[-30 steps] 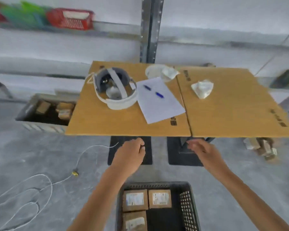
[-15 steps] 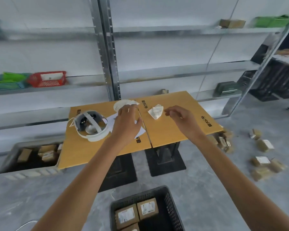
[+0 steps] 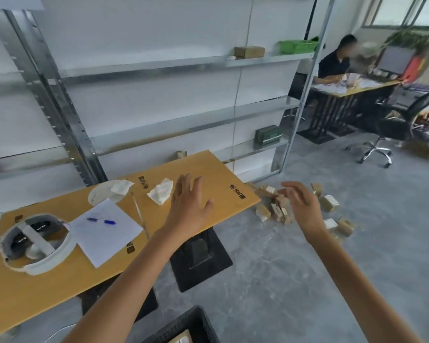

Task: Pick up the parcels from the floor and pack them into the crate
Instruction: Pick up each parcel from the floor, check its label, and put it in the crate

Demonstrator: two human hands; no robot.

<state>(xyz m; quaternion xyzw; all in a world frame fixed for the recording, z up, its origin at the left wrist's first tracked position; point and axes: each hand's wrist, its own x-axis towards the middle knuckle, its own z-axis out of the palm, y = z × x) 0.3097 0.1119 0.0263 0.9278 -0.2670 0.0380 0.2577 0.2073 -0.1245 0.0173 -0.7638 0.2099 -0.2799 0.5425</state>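
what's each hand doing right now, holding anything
Left hand: open, fingers spread, holding nothing.
Right hand: open, fingers loosely bent, holding nothing.

Reaching forward with both bare forearms, held well apart. Holding the left hand (image 3: 188, 209) out flat, back uppermost, fingers straight and spread, gripping nothing. Carrying the right hand (image 3: 301, 206) off to the right, fingers loosely bent, wrist slightly cocked; seemingly empty, though blurred.
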